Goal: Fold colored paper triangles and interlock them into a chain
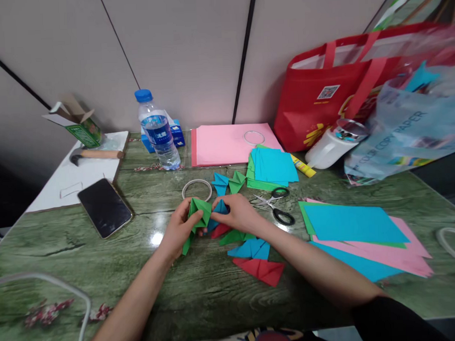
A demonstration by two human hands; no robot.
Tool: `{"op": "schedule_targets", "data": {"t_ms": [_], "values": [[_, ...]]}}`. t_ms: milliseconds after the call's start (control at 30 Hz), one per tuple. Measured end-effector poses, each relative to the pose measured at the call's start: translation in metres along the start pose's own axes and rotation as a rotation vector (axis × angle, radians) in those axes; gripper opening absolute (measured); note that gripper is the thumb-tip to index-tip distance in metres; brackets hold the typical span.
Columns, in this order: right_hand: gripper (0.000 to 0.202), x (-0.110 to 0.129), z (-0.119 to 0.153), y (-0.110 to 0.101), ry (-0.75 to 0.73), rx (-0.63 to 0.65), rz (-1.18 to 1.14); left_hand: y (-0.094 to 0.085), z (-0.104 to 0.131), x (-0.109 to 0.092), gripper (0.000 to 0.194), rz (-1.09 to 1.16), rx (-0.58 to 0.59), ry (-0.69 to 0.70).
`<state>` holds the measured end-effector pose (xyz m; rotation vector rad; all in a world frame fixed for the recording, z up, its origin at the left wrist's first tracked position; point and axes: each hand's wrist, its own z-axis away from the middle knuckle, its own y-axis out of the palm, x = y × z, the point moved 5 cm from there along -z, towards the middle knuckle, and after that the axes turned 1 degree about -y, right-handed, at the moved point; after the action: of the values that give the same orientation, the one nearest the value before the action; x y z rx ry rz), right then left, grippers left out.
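My left hand (pixel 180 226) is closed round a folded green paper piece (pixel 201 212), thumb on its front. Close beside it, my right hand (pixel 235 213) pinches a folded blue paper piece (pixel 220 209), which touches or nearly touches the green one. From under my hands a chain of folded pieces runs toward the front right, with a green piece (pixel 236 237), a blue piece (pixel 250 249) and a red piece (pixel 260 270). Whether the held pieces join this chain is hidden. Behind my hands lie a small blue folded piece (pixel 220 183) and a green one (pixel 236 181).
Scissors (pixel 274 203) lie open right of my hands, a tape roll (pixel 196 188) behind them. Paper sheets (pixel 358 227) are at right, blue squares (pixel 274 165) behind. A bottle (pixel 160 133), phone (pixel 105 208) and hammer (pixel 96 154) stand or lie left; a red bag (pixel 307 101) is back right.
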<state>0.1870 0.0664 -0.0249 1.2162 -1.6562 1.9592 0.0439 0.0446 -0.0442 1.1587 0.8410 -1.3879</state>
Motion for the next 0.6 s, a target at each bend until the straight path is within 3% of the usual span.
{"op": "schedule_targets", "data": {"t_ms": [200,600], "values": [[0.011,-0.007,-0.004,0.001,-0.016,0.097,-0.218,-0.002,0.000,-0.001,0.034,-0.114,-0.061,0.166],[0.006,-0.013,-0.006,0.001,0.027,0.113,-0.186,-0.005,0.000,-0.009,0.039,0.133,-0.042,0.098]]}}
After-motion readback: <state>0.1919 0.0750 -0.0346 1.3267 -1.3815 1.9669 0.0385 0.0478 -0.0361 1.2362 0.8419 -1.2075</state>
